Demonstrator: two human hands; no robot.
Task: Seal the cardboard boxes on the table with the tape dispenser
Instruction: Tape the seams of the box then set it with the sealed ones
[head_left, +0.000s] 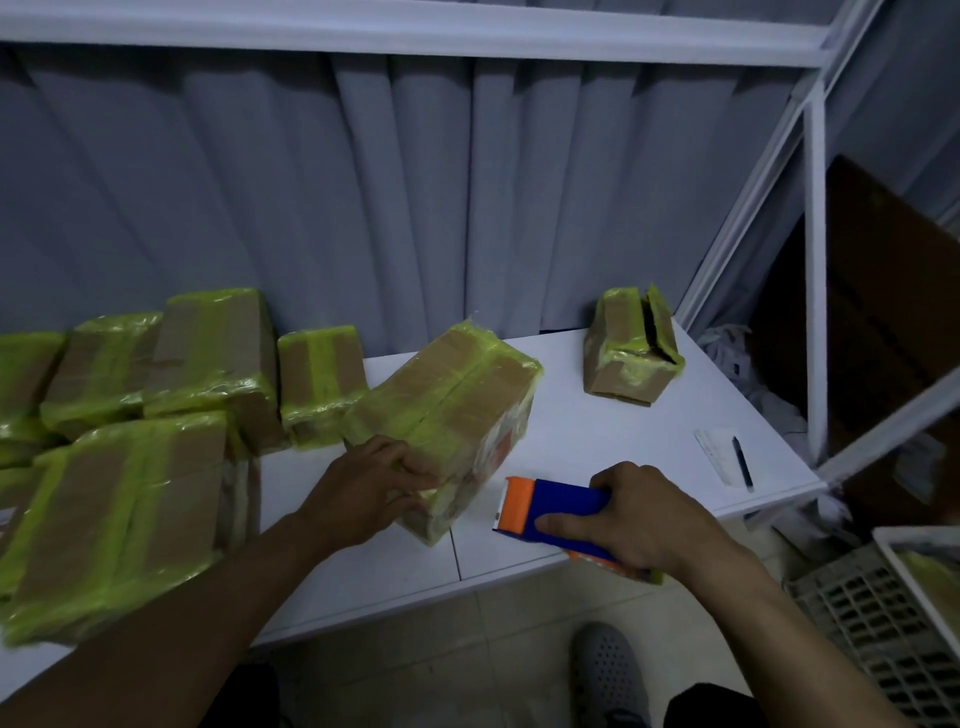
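A cardboard box (457, 395) banded with yellow-green tape lies tilted in the middle of the white table (597, 441). My left hand (369, 488) grips its near corner, fingers curled over the taped edge. My right hand (644, 519) holds a blue and orange tape dispenser (550, 509) just right of the box, near the table's front edge, its orange end pointing left. At the far right corner stands a smaller box (628, 353) whose top flaps gape open.
Several taped boxes (156, 415) crowd the table's left side. A pen on a paper slip (737, 457) lies at the right edge. A white metal rack (815, 260), a brown carton and plastic crates (872, 623) stand to the right. Grey curtain behind.
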